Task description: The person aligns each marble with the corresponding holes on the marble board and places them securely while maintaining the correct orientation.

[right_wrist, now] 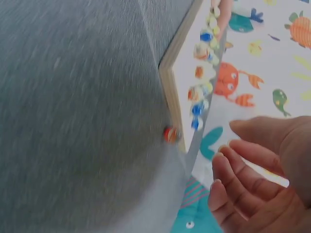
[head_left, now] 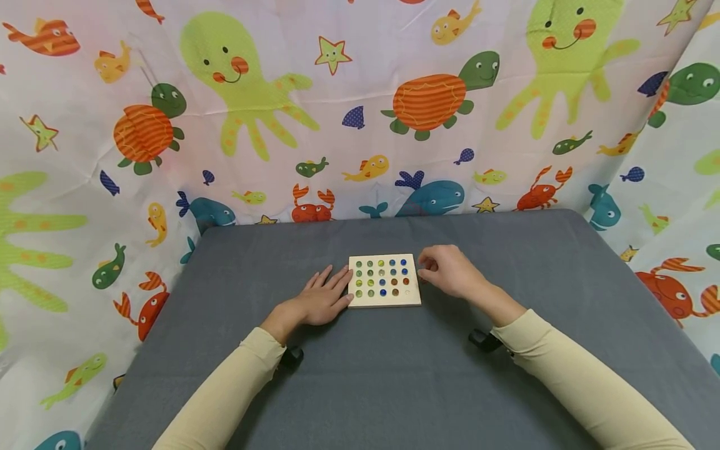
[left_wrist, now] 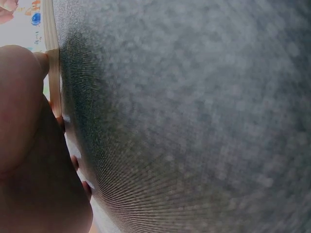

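Note:
A pale wooden board (head_left: 385, 302) lies flat on the table, with rows of green, yellow, blue and reddish-brown marbles in its holes. The hole (head_left: 407, 292) at its near right corner holds no marble. My left hand (head_left: 320, 302) lies with spread, straight fingers at the board's left edge, fingertips touching it. Beside the right edge, my right hand (head_left: 448, 270) hovers with fingers loosely bent and a gap between thumb and fingertips. In the right wrist view, a reddish marble (right_wrist: 171, 134) rests on the cloth close against the board's side, apart from the right hand's fingers (right_wrist: 243, 177).
Grey cloth (head_left: 360, 381) covers the table around the board. Behind and along both sides hangs a white curtain (head_left: 349, 144) printed with sea animals. A dark wrist strap (head_left: 485, 340) shows under the right forearm, another (head_left: 292, 357) under the left.

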A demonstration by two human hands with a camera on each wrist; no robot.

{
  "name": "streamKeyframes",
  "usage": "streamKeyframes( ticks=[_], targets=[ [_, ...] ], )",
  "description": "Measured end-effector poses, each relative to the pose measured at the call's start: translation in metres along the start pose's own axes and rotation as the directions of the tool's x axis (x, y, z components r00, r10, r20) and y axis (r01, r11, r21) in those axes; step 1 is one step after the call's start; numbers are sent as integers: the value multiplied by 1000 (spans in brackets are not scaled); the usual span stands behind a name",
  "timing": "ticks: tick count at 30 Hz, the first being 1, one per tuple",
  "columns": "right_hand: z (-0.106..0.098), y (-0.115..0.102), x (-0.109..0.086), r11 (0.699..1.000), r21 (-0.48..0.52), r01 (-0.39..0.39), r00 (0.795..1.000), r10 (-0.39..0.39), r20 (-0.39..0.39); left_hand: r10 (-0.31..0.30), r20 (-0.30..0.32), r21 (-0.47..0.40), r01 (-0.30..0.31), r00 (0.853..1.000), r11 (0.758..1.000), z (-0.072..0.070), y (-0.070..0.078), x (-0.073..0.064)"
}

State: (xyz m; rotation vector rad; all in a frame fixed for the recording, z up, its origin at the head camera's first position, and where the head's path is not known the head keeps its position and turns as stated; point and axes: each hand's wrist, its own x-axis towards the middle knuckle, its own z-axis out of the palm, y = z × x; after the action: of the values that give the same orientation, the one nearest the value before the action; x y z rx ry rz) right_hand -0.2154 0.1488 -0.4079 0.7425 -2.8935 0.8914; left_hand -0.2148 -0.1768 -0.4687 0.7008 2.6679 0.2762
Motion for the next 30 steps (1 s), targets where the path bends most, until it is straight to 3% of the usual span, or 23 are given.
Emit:
streamKeyframes(
  ticks=[8, 19, 30],
  targets=[
    [-3, 17, -8, 1000, -9, 23, 999, -23, 45, 2, 0, -6, -2, 1000, 1000, 4, -6, 3],
    [8, 28, -6, 999, 41, -29, 991, 24, 130, 10, -13, -36, -10, 1000, 999, 3, -5, 3],
    [16, 33, 1, 996, 43, -77, 988, 70, 141, -16, 10, -18, 16, 1000, 1000, -2, 1, 0]
  ],
)
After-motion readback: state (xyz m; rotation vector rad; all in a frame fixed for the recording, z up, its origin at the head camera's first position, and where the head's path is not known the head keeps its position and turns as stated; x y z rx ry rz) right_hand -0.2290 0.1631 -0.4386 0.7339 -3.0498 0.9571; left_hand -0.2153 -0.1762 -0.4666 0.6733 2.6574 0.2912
